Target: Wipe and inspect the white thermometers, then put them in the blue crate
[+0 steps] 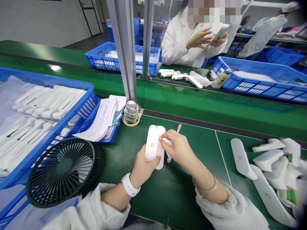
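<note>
In the head view my left hand (145,164) grips a white rounded plastic device (152,145) from below and the side, thumb across its lower part. The device seems to be of two long lobes side by side, with a small grey mark on the near one and a reddish glow near the right-hand fingers. My right hand (176,147) is closed in a pinch around a small white stick-like piece (167,141), its tip against the device's right side. Under that hand a pink-and-white stick (179,127), toothbrush-like, lies on the green table, its middle hidden.
Left stand a blue crate (90,91) of white handles, a dark green fan (63,166) and a blue tray with papers (100,118). Metal discs (131,111) are stacked by the post. White housings (271,166) lie at right. Across the partition a person (189,38) holds a white device.
</note>
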Available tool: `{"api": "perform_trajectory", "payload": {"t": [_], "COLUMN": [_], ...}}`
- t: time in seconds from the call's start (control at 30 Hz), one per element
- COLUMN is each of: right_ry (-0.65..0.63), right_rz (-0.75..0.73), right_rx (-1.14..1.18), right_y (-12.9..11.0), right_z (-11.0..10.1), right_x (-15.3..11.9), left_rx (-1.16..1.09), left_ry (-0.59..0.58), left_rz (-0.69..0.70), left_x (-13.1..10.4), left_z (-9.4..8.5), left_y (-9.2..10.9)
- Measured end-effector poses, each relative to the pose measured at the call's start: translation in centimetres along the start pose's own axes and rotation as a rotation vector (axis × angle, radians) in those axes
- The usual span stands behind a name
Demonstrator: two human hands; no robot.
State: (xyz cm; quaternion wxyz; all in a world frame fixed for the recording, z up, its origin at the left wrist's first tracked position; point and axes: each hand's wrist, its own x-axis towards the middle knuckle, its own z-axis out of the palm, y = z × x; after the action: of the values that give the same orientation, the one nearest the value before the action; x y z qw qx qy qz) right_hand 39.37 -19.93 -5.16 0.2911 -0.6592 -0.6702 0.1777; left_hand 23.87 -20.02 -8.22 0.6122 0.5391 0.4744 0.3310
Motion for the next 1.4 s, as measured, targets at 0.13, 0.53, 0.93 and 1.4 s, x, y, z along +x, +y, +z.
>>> {"api": "perform_trajectory", "payload": {"t": [0.13, 0.53, 0.93, 1.4], "right_ry": [0.011, -0.012, 0.045, 0.282], "right_rz": [0.019, 0.066, 0.181, 0.503], "right_rx": [0.002, 0.012, 0.268, 0.857], "right_y": [-0.2, -0.5, 0.1, 6.2], "right_z": [0.1, -0.2, -1.5, -2.9], "right_x": [0.1, 0.3, -0.3, -7.7], "left_rx": [0.022, 0.069, -0.106, -0.463], "left_ry": [0.011, 0.032, -0.025, -0.219], "left_rz": [0.007, 0.04, 0.032, -0.028], "left_x": [0.0, -0.2, 0.1, 0.4], "left_z": [-0.1, -0.2, 0.0, 2.6], "left_y": [0.1, -0.1, -0.3, 1.3]}}
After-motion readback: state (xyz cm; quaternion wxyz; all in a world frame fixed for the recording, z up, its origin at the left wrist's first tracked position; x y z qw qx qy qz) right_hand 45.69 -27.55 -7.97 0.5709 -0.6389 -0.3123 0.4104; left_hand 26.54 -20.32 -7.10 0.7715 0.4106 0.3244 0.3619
